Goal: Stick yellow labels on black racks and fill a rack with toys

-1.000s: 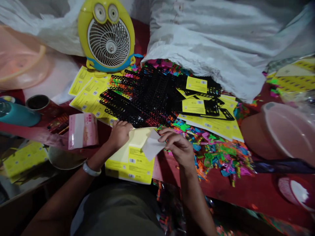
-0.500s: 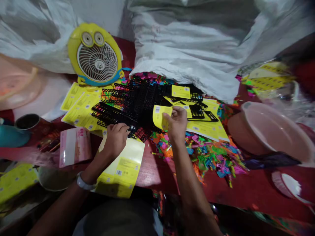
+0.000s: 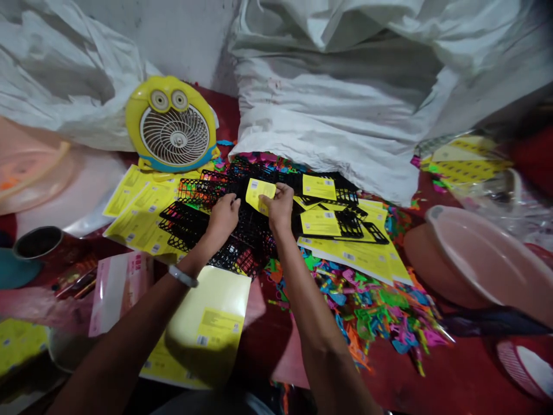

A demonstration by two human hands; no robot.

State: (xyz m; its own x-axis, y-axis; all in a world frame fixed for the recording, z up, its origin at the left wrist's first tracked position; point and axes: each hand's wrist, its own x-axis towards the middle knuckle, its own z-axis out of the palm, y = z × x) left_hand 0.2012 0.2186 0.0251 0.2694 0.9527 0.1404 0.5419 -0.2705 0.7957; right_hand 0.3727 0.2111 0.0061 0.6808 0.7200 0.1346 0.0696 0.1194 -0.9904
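My right hand pinches a small yellow label over the middle of a pile of black plastic lattice pieces. Just left of it, my left hand is closed above the black pieces; what its fingertips hold, if anything, is too small to tell. Below my left hand lies a label sheet, its upper part bare backing and its lower part still bearing yellow labels. To the right, yellow labels rest on black pieces, over more yellow sheets.
A yellow fan stands at the back left. White sacks fill the back. Colourful small plastic pieces lie heaped at the right, beside a pink basin. A dark cup and a pink-white packet are on the left.
My right hand has moved left with the label, over the black pieces. My left hand has moved up and right, off the label sheet's top edge. The camera view has shifted slightly.
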